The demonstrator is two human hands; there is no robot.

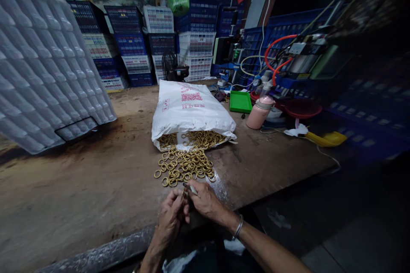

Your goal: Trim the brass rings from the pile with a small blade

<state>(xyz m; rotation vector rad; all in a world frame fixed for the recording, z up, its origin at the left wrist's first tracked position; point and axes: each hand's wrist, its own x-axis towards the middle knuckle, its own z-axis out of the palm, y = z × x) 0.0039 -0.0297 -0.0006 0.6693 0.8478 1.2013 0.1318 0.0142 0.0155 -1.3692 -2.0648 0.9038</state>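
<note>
My left hand [171, 214] is closed in a pinch near the table's front edge, holding what looks like a brass ring [184, 192], mostly covered by the fingers. My right hand [205, 199], with a bangle on its wrist, grips a small tool with a pale handle [193, 190] and a dark tip. That tip meets the ring at my left fingertips; the tool's exact kind does not show. Just beyond both hands lies a loose heap of brass rings [185, 164]. They spill from the open mouth of a white woven sack [195, 108] lying on its side.
A tall clear plastic-wrapped stack [54, 68] stands on the table [80, 192] at left. Toward the right are a green tray [240, 102], a pink bottle [259, 113], a red dish [303, 108] and a machine with red hoses [304, 55]. Stacked crates [197, 42] line the back.
</note>
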